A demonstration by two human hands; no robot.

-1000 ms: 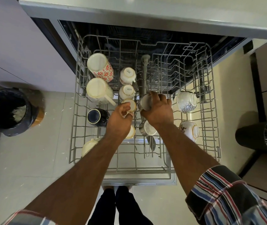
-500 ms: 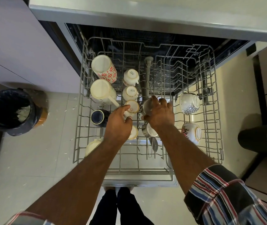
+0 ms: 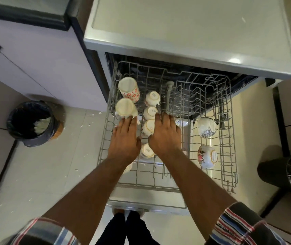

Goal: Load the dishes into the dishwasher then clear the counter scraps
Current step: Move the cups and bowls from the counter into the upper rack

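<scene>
Over the middle of the rack [image 3: 229, 138] your left hand [image 3: 124, 138] and right hand [image 3: 165, 134] lie flat, fingers straight and holding nothing, and I cannot tell whether they press on the cups beneath. Loading looks well along: along the rack's left edge you have a red-flowered mug [image 3: 128, 89] at the far corner and a cream mug [image 3: 125, 107] just nearer; a row of small white cups [image 3: 151, 99] runs down beside them, partly under your hands. By the right edge sit a blue-patterned cup [image 3: 206, 127] and a flowered cup [image 3: 207, 156], apart from each other. Much of the far right of the rack holds no dishes. You have not pushed the rack in, and clearing the scraps, I judge, is not yet done. A bin [image 3: 30, 122] with some waste stands on the floor to the left, amid scattered bits.
</scene>
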